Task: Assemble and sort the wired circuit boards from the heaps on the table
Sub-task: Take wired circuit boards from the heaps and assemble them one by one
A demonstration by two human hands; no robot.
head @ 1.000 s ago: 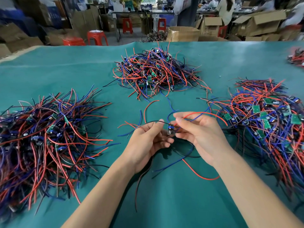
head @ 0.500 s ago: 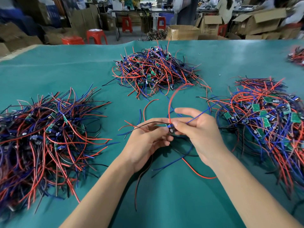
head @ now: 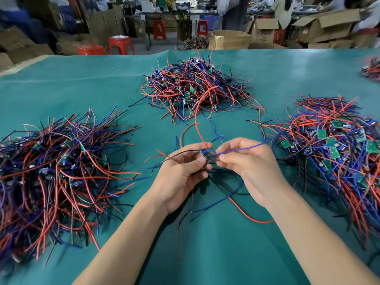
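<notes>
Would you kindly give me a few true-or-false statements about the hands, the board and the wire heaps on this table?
1. The left hand grips a small circuit board. True.
2. The right hand rests flat on the table. False: it pinches a blue wire beside the board.
3. A red wire arcs up from the board toward the far heap. True.
4. The table cover is red. False: it is green.
5. Only one heap lies on the table. False: the left heap and right heap flank the hands too.
</notes>
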